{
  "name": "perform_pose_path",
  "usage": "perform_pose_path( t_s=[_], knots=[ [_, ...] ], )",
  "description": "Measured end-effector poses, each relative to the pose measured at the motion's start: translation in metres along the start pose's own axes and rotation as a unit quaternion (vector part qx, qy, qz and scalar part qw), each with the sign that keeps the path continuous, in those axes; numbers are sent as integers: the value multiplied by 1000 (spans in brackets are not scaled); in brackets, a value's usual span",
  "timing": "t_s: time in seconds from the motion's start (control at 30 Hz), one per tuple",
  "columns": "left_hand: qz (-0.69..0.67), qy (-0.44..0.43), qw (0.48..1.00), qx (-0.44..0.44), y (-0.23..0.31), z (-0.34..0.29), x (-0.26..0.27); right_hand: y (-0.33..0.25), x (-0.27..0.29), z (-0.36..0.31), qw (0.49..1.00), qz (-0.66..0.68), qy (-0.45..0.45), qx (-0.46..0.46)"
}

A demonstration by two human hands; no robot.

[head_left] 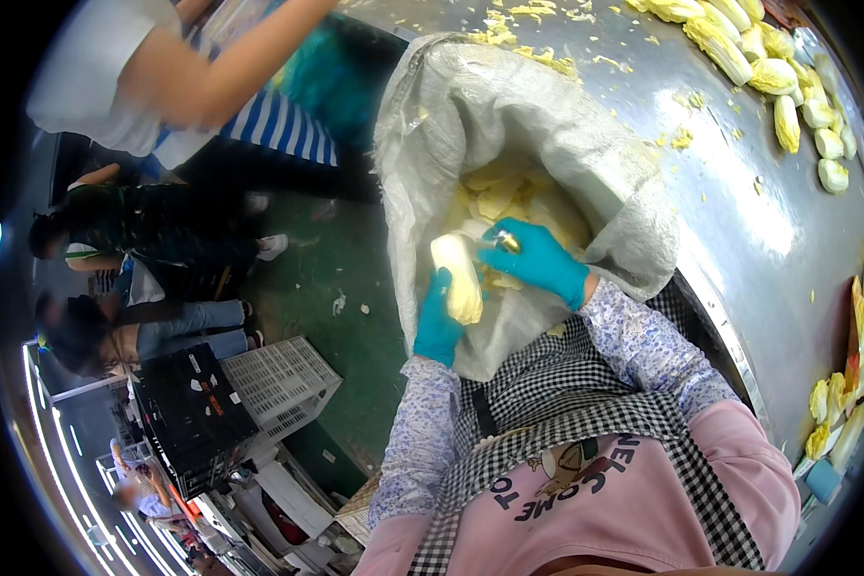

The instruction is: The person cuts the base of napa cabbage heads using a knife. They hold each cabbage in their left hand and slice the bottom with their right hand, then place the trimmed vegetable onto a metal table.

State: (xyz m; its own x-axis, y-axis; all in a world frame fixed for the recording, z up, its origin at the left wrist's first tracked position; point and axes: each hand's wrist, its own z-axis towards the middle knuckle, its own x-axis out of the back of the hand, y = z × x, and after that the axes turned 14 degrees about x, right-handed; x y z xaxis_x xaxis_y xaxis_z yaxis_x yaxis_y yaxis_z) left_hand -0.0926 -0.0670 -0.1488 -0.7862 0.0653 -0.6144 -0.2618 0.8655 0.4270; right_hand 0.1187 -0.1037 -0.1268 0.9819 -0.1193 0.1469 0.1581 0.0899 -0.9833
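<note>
My left hand (438, 322), in a teal glove, is closed around a pale yellow napa cabbage head (459, 278) held upright at the near side of a white woven sack (634, 206). Just right of the cabbage, my right hand (542, 259), gloved the same way, grips a small shiny metal tool (507, 242) with gold and dark parts. Its working end is hidden. Below both hands the sack gapes wide, with loose yellow cabbage leaves (504, 195) inside it.
A metal table (710, 182) borders the sack, strewn with leaf scraps. Several cabbages (720, 48) are heaped at its far right, more leaves (835, 413) at near right. A co-worker's arm (221, 82) reaches across far left. Black (192, 408) and grey crates (283, 384) stand left.
</note>
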Motion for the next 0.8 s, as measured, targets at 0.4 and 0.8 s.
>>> perform_pose_path(
  t_s=[0.4,0.8],
  knots=[
    [179,26,981,-72,-2,-2,-18,-6,-7,-8,988,142,-49,-33],
    [387,28,898,-206,-5,-4,-32,-6,-8,-8,994,95,-50,17]
  ],
)
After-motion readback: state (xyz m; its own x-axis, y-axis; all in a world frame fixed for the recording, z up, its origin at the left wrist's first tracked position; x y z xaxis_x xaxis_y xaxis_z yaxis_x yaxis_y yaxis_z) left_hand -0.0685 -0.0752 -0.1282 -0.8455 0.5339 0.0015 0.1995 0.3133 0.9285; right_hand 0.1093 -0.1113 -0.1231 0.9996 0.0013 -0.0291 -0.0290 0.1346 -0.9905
